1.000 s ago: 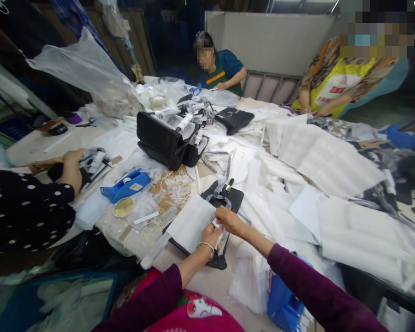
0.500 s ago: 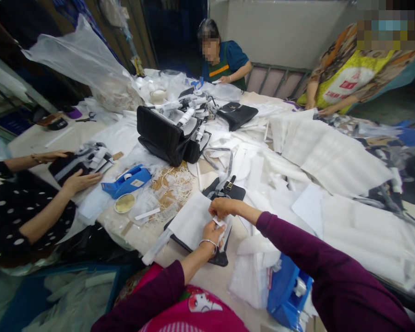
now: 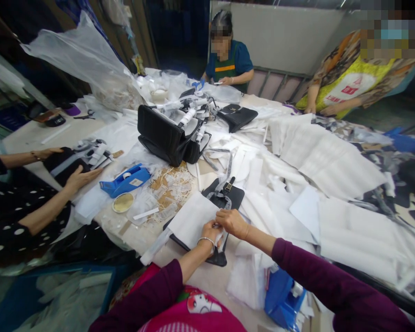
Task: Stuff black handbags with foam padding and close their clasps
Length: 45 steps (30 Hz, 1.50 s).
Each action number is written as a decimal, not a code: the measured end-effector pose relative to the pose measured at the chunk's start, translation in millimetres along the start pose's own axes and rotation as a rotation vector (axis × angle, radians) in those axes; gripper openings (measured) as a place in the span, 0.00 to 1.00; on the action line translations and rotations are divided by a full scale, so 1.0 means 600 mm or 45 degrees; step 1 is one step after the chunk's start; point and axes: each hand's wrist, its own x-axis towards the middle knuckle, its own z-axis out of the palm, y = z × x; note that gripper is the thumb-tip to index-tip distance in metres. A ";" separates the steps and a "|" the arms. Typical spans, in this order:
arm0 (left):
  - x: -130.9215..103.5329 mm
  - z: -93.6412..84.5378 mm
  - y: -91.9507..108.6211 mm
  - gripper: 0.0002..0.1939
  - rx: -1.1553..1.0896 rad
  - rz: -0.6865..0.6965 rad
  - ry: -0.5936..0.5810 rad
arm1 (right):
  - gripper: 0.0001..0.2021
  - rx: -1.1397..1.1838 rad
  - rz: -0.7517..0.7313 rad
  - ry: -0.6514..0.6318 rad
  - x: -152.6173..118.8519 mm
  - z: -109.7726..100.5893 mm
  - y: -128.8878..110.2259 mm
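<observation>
A flat black bag [image 3: 216, 259] lies in front of me with a white foam sheet [image 3: 191, 220] spread across it. Its strap and gold buckle [image 3: 229, 186] are at the far end, and the strap is partly in clear wrap. My left hand [image 3: 210, 233] is closed over a small white foam piece [image 3: 220, 240] along the bag's right side. Against its fingertips, my right hand [image 3: 233, 222] is bent in a pinch. What the right fingers hold, if anything, is hidden between the hands.
Blue tape dispensers stand left [image 3: 126, 180] and near right [image 3: 284, 299]. Black bags [image 3: 161, 136] are stacked mid-table, with foam sheets [image 3: 328, 152] to the right. A co-worker's hands [image 3: 78, 180] hold a black bag at left; two more people stand across the table.
My right hand has shifted slightly right and nearer to me, its fingers now meeting my left hand. The white piece that showed between the hands is now mostly covered.
</observation>
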 end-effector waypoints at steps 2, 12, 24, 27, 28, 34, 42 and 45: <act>-0.001 0.008 0.011 0.10 0.020 0.029 0.028 | 0.09 0.044 -0.014 0.041 -0.015 0.003 0.003; -0.001 0.012 0.025 0.13 0.060 0.099 -0.045 | 0.26 0.140 0.080 0.336 -0.082 0.039 -0.005; 0.001 0.023 0.044 0.19 0.223 0.120 -0.036 | 0.28 0.768 0.792 0.932 -0.138 0.017 -0.020; -0.004 0.029 0.051 0.19 0.244 0.137 -0.043 | 0.21 1.014 1.246 1.480 -0.268 0.002 -0.052; -0.006 0.031 0.052 0.19 0.251 0.134 -0.039 | 0.19 1.054 1.419 1.616 -0.319 0.006 -0.071; -0.003 0.037 0.052 0.17 0.312 0.129 0.037 | 0.15 1.262 2.234 1.404 -0.504 0.089 -0.203; -0.023 0.048 0.061 0.16 0.332 0.095 -0.002 | 0.16 1.464 2.081 1.501 -0.465 0.142 -0.230; -0.026 0.050 0.062 0.16 0.345 0.100 -0.021 | 0.16 1.402 2.165 1.598 -0.457 0.135 -0.229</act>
